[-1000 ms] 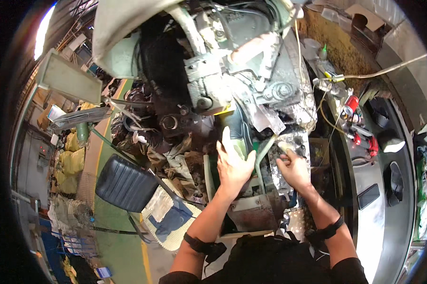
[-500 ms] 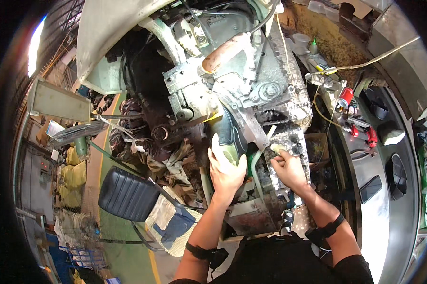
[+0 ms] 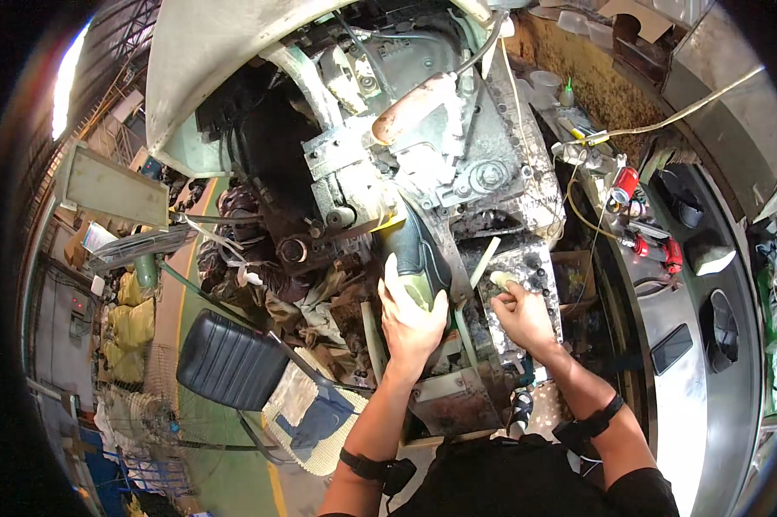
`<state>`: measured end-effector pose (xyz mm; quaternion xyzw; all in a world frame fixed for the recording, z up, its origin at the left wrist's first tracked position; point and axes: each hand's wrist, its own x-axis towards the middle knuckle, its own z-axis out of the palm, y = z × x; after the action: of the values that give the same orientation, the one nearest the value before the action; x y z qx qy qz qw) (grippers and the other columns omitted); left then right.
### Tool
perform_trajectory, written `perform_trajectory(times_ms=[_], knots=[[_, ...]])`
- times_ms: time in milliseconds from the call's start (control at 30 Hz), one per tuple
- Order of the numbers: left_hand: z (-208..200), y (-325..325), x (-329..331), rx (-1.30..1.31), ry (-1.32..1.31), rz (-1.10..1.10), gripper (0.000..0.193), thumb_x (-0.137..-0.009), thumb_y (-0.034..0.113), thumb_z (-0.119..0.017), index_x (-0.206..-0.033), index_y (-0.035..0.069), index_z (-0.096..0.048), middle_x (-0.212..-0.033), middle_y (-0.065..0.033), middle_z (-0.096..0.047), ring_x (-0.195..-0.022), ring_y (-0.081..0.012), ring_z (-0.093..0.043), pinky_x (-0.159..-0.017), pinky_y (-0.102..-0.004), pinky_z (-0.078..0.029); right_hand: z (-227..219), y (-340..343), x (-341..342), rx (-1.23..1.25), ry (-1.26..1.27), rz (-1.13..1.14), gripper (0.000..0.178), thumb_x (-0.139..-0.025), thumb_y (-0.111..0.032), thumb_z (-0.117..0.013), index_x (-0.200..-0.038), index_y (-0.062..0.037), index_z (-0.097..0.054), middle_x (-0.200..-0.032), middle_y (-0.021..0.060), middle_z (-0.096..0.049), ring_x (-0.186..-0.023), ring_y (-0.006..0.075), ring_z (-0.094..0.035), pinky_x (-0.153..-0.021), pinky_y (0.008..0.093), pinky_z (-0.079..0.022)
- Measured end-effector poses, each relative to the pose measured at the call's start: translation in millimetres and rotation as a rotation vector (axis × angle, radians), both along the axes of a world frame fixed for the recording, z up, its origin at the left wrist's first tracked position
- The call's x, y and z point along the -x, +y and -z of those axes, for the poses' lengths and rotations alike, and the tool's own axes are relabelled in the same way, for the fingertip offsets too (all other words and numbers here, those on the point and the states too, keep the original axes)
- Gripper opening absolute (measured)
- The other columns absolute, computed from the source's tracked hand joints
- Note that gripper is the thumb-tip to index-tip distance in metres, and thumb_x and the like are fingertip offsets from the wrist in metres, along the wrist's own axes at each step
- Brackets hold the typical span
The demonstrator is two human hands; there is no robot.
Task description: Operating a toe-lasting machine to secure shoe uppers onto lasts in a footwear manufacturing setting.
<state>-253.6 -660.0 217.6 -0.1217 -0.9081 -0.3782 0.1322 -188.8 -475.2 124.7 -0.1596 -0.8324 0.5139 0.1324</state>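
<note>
On the far left, yellow sacks [image 3: 132, 314] are piled by the wall, and nearer, across the green floor [image 3: 207, 457], stands a chair with a ribbed black backrest [image 3: 233, 359] and a pale, textured seat cover [image 3: 302, 405] with a dark blue cloth [image 3: 319, 424] on it. To its right lies a heap of brown and grey cloths [image 3: 306, 319]. In the middle, the left hand [image 3: 411, 323] is clamped on the near end of a shoe [image 3: 421, 244], fingers along its left side and thumb on its right. The shoe is dark, almost black, with a smooth sheen and curved seams; a yellow-green area shows between the thumb and fingers. It lies lengthwise, near to far, its far end under the metal head [image 3: 349, 185] of a large grime-coated machine [image 3: 483, 112], where a yellow strip [image 3: 392, 219] shows; whether shoe and metal touch, I cannot tell. Just right of the shoe, a pale bar [image 3: 485, 262] slants. Farther right, the right hand [image 3: 526, 319] has thumb and fingers together on a small pale yellow-green piece [image 3: 499, 278]. On the grey surface [image 3: 677, 409] at the right rest a red can [image 3: 624, 184], a flat dark rectangular device [image 3: 671, 349] and, farthest right, another dark shoe [image 3: 723, 334].
</note>
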Motion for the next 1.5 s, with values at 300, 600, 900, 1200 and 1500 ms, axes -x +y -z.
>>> perform_trajectory(times_ms=[300, 600, 900, 1200, 1500], knots=[[1.0, -1.1, -1.1, -0.006, 0.023, 0.008, 0.096, -0.076, 0.018, -0.081, -0.153, 0.002, -0.025, -0.143, -0.0302, -0.043, -0.128, -0.0471, -0.049, -0.108, -0.0486, -0.043, -2.5, -0.9, -1.3, -0.042, -0.006, 0.018, 0.040, -0.088, -0.015, -0.071, -0.124, 0.0015, -0.065, -0.078, 0.0121, -0.074, -0.067, 0.0172, -0.073, -0.063, 0.0299, -0.056], [0.1, -1.6, -1.0, -0.006, -0.004, 0.003, 0.097, -0.077, 0.019, -0.080, -0.154, 0.004, -0.023, -0.142, -0.0295, -0.044, -0.128, -0.0470, -0.049, -0.108, -0.0485, -0.043, -5.6, -1.0, -1.5, -0.004, -0.030, 0.020, 0.032, -0.089, -0.022, -0.069, -0.113, -0.0006, -0.066, -0.075, 0.0154, -0.073, -0.071, 0.0316, -0.074, -0.069, 0.0380, -0.057], [5.4, -5.0, 1.1, -0.016, 0.081, -0.003, 0.101, -0.076, 0.018, -0.079, -0.153, -0.002, -0.017, -0.139, -0.0373, -0.044, -0.123, -0.0521, -0.051, -0.104, -0.0515, -0.044, -10.2, -1.7, -0.7, -0.020, -0.048, 0.022, 0.033, -0.089, -0.019, -0.068, -0.114, 0.0026, -0.065, -0.080, 0.0156, -0.073, -0.069, 0.0273, -0.074, -0.066, 0.0362, -0.057], [5.6, -30.1, 6.3, -0.084, 0.075, 0.081, 0.102, -0.077, 0.025, -0.084, -0.154, -0.004, -0.025, -0.134, -0.0315, -0.053, -0.122, -0.0388, -0.057, -0.103, -0.0444, -0.046, -22.7, -2.8, -1.9, -0.017, -0.089, 0.007, 0.039, -0.092, -0.014, -0.065, -0.128, 0.0005, -0.061, -0.079, 0.0150, -0.073, -0.065, 0.0207, -0.071, -0.062, 0.0329, -0.056], [54.1, -88.2, 29.5, -0.928, -0.612, 0.212, 0.040, -0.104, 0.028, -0.056, -0.131, -0.001, -0.061, -0.120, -0.0077, -0.068, -0.103, -0.0166, -0.067, -0.085, -0.0312, -0.056, -63.5, -37.7, 11.5, -0.058, -0.061, -0.072, 0.066, -0.097, -0.038, -0.066, -0.148, -0.0043, -0.041, -0.109, 0.0247, -0.071, -0.093, 0.0315, -0.073, -0.082, 0.0410, -0.058]])
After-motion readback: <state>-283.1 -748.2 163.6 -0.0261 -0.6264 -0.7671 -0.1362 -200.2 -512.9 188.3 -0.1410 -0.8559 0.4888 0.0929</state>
